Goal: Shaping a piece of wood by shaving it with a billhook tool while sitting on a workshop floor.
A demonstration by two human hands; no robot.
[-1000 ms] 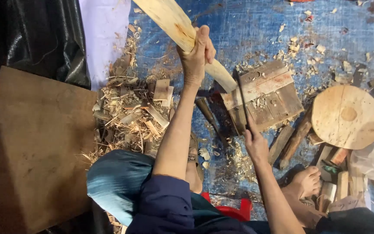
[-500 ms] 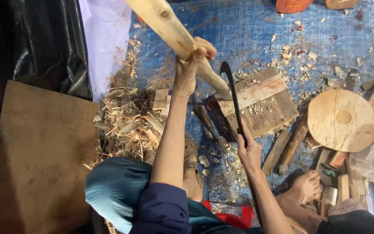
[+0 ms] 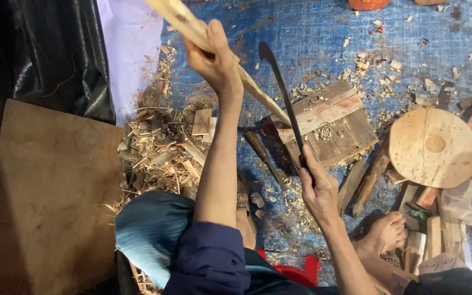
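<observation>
**Blade raised over a propped stick**

Down on the blue tarp [image 3: 323,33], a person sits low with both arms out in front. Their left hand [image 3: 214,60] is at about eleven o'clock from the knees, its grip closed fully round a long pale wooden stick [image 3: 258,93]. The stick slants from upper left down to the wooden chopping block [image 3: 329,123], where its lower end rests; I would say that gives it a firm stop to be cut against.

At about two o'clock from the lap, the right hand [image 3: 315,186] has its grip wrapped tight round the handle of a dark curved blade [image 3: 282,93]. The blade stands lifted, its tip just beside the stick and close to the left hand, edge turned toward the wood.

Left of the block, at nine o'clock, lies a heap of wood shavings [image 3: 165,147], which seems to be where the parings fall. A round wooden disc [image 3: 432,147] sits at three o'clock, with short wood offcuts [image 3: 367,180] between it and the block. A bare foot [image 3: 386,232] rests near them, and a brown board [image 3: 45,196] lies far left.
</observation>
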